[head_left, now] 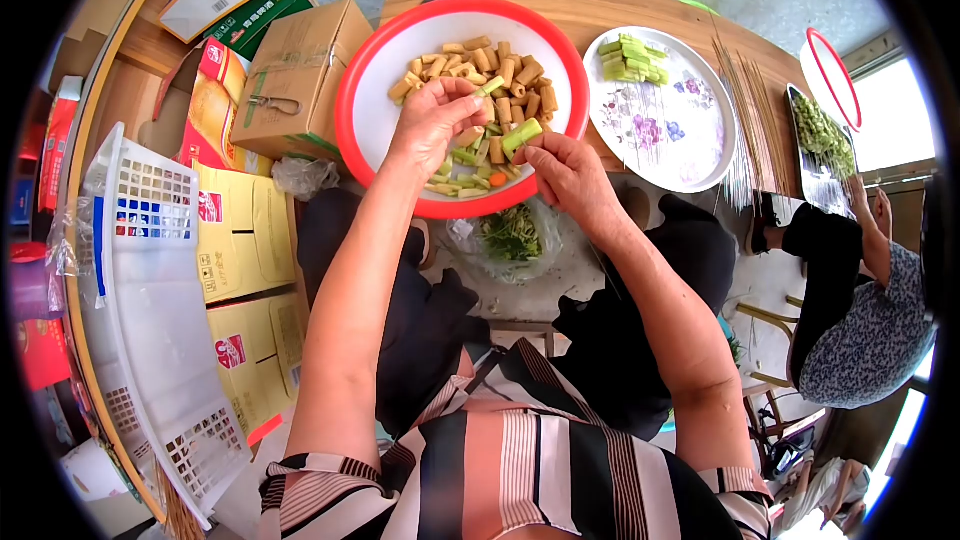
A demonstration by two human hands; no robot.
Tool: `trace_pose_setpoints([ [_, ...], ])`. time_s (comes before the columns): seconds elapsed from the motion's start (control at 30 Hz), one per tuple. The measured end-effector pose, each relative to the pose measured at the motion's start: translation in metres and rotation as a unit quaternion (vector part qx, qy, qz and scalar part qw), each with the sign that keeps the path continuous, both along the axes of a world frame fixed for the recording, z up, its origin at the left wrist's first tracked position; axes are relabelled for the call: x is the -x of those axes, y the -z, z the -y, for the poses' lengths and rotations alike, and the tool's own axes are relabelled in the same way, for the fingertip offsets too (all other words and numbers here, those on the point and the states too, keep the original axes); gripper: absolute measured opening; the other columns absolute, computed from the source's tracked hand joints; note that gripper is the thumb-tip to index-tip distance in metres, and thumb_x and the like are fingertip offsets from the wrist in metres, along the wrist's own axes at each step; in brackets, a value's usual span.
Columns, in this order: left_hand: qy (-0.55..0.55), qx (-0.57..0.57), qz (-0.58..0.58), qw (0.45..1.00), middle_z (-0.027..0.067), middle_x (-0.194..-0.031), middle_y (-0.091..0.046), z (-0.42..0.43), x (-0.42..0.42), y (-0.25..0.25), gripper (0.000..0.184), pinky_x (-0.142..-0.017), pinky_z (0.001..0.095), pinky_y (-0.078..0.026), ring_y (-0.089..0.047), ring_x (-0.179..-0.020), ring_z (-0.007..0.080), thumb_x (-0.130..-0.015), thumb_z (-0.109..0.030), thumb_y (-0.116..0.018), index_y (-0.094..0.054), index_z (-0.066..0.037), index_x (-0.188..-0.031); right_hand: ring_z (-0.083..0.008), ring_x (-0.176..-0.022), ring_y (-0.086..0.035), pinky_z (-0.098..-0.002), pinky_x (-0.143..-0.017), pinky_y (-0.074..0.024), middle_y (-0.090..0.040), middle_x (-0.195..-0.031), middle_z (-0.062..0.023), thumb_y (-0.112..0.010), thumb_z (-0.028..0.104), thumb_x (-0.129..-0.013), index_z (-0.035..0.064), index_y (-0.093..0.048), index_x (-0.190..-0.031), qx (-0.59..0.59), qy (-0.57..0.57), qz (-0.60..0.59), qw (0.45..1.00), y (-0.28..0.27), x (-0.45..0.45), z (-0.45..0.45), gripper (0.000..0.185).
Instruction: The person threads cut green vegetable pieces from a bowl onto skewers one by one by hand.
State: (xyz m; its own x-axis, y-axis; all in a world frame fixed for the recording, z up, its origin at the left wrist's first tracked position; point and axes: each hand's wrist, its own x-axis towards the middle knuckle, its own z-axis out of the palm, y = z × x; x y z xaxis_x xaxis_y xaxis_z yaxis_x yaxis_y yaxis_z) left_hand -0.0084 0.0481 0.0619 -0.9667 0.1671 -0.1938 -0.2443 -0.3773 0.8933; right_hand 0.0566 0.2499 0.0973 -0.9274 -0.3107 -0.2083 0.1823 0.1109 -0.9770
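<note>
My left hand is closed in a pinch over the basin, with a small green stalk piece at its fingertips. My right hand pinches a thicker, pale green stalk piece over the basin's right side. Below both hands is a white basin with a red rim. Brown tube-shaped pieces fill its far part; cut green pieces and an orange slice lie nearer me. To the right, a white flowered plate holds a cluster of green stalk pieces.
Thin sticks lie right of the plate, beside a tray of green vegetables. Another person sits at the right. Cardboard boxes and a white plastic basket stand left. A bag of greens sits below the basin.
</note>
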Motion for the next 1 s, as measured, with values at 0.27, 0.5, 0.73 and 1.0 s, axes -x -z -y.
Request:
trace_pose_setpoints([
  [0.27, -0.034, 0.021, -0.012, 0.999, 0.0071, -0.088, -0.061, 0.0019, -0.0008, -0.0051, 0.018, -0.075, 0.0292, -0.053, -0.062, -0.078, 0.0163, -0.082, 0.0, -0.064, -0.055, -0.002, -0.097, -0.0058, -0.047, -0.041, -0.0224, -0.045, -0.0326, -0.043, -0.053, 0.0023, -0.048, 0.014, -0.092, -0.0011, -0.062, -0.086, -0.017, 0.0, -0.008, 1.0, -0.0005, 0.0001, -0.0015, 0.021],
  [0.5, -0.039, 0.013, -0.025, 0.999, 0.007, -0.088, -0.061, 0.0035, -0.0003, -0.0037, 0.02, -0.075, 0.0289, -0.053, -0.062, -0.08, 0.0156, -0.081, 0.001, -0.064, -0.055, -0.001, -0.098, -0.0057, -0.047, -0.04, -0.0224, -0.045, -0.0333, -0.043, -0.053, 0.0025, -0.048, 0.015, -0.092, -0.0008, -0.062, -0.086, -0.004, 0.0, 0.006, 1.0, 0.0013, -0.0003, -0.0013, 0.021],
  [0.73, -0.036, 0.041, -0.043, 0.998, 0.0067, -0.087, -0.061, 0.0041, 0.0002, -0.0023, 0.018, -0.075, 0.0279, -0.054, -0.062, -0.078, 0.0149, -0.081, 0.0, -0.064, -0.056, -0.001, -0.097, -0.0028, -0.044, -0.035, -0.0193, -0.044, -0.0282, -0.04, -0.05, 0.0054, -0.045, 0.018, -0.095, 0.002, -0.061, -0.09, -0.018, -0.007, 0.0, 1.0, 0.0011, -0.0003, 0.0003, 0.023],
  [1.0, -0.031, 0.101, -0.091, 0.99, 0.0075, -0.087, -0.063, 0.0, -0.0034, -0.0042, 0.017, -0.071, 0.0257, -0.054, -0.063, -0.075, 0.0138, -0.08, 0.001, -0.065, -0.058, 0.001, -0.096, -0.0062, -0.047, -0.041, -0.0225, -0.045, -0.0335, -0.044, -0.054, 0.0022, -0.049, 0.014, -0.091, -0.0002, -0.062, -0.086, -0.011, 0.004, -0.006, 1.0, 0.0019, 0.0002, -0.0001, 0.02],
])
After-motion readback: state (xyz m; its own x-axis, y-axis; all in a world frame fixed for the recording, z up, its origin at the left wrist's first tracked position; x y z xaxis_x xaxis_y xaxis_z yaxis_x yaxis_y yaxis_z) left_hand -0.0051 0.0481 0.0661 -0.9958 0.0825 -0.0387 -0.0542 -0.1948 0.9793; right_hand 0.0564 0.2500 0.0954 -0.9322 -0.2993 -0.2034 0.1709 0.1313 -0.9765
